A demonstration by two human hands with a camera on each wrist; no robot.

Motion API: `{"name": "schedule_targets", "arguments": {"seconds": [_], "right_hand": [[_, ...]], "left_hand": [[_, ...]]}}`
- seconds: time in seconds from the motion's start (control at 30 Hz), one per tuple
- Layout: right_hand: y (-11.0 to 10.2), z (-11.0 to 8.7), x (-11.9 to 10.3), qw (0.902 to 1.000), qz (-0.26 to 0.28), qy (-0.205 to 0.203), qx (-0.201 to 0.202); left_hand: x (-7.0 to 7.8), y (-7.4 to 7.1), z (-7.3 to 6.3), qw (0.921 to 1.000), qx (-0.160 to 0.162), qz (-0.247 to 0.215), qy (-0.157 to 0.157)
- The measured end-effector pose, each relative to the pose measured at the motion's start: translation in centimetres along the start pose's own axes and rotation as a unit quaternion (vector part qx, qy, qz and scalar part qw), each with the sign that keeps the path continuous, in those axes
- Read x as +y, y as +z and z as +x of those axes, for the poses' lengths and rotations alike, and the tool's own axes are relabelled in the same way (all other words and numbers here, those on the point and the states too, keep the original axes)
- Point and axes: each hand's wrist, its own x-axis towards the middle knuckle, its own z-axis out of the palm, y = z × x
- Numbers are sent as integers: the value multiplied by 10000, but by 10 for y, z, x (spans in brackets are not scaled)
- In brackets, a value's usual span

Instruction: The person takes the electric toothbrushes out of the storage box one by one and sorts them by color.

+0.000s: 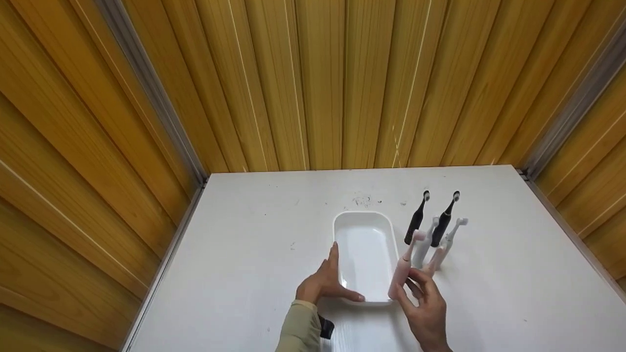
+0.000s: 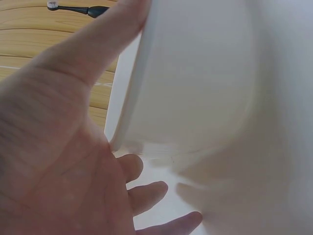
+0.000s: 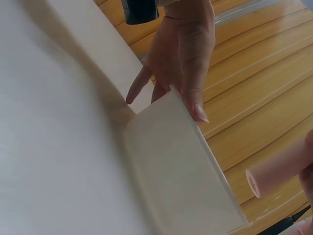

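Note:
In the head view my right hand (image 1: 427, 308) pinches a pink electric toothbrush (image 1: 401, 274) by its handle, its head pointing up and away. It is held over the near right corner of a white tray (image 1: 364, 259); the handle's round end also shows in the right wrist view. My left hand (image 1: 328, 279) rests against the tray's near left corner. Its thumb (image 2: 93, 54) lies on the near rim, while the other fingers stretch along the left side. More electric toothbrushes lie right of the tray: black ones (image 1: 414, 222), white ones (image 1: 424, 244) and another pink one (image 1: 433, 263), partly hidden.
A white tabletop (image 1: 254, 254) carries everything, with dark specks near its far edge. Yellow wood-look panels (image 1: 318, 88) close in the back and both sides. A dark device (image 1: 326, 327) sits at my left wrist.

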Motion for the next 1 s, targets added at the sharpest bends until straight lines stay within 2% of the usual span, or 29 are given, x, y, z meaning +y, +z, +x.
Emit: {"name": "schedule_targets", "arguments": {"seconds": [0.17,0.43,0.53,0.77,1.0], "right_hand": [[-8,-5,0,9991,-290,261,169],[-19,-12,3,9991,-191,-143,350],[-24,-15,5,9990,-159,-120,397],[-36,-15,12,9967,-456,-131,658],[-48,-9,22,9911,-841,266,997]], "left_hand": [[0,1,1,10000,-21,-11,10],[-1,1,1,9999,-52,-98,47],[-1,0,1,9999,-49,-111,-5],[-1,1,0,9999,-25,-78,-83],[-1,0,1,9999,-12,-104,-55]]}}
